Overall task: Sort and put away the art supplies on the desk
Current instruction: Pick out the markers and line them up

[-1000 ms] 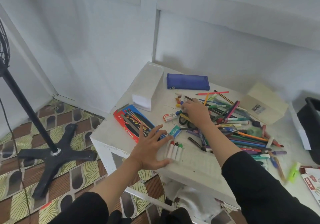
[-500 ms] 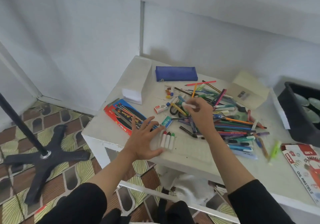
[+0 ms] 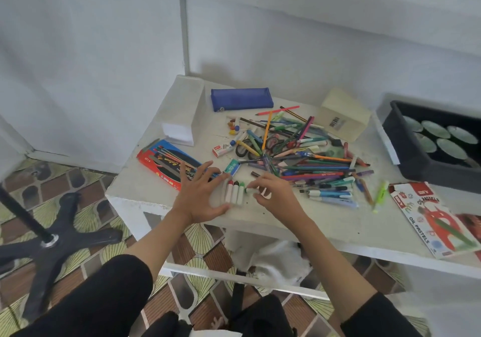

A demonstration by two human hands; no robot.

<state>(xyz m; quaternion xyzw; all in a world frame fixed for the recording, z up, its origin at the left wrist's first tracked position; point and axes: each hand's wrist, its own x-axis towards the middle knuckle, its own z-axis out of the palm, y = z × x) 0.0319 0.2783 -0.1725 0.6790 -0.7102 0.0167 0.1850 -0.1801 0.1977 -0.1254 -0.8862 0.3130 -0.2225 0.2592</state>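
A row of short white markers (image 3: 235, 192) with coloured caps lies near the front edge of the white desk (image 3: 307, 222). My left hand (image 3: 201, 193) rests spread on the desk just left of that row, its fingers straight. Just right of the row, my right hand (image 3: 273, 192) pinches a white marker (image 3: 250, 190) in its curled fingers. A big heap of pens and pencils (image 3: 304, 159) covers the desk's middle.
A blue pencil case (image 3: 242, 99) lies at the back. A red and blue pencil box (image 3: 166, 163), a white box (image 3: 182, 114), a cream box (image 3: 342, 118), an oil pastels box (image 3: 437, 218) and a black tray of paint pots (image 3: 406, 152) surround the heap. A fan stand (image 3: 49, 237) is on the floor at left.
My right hand lifted a white marker out of the heap and brought it down toward me to the right end of the marker row. My left hand stayed by the row.
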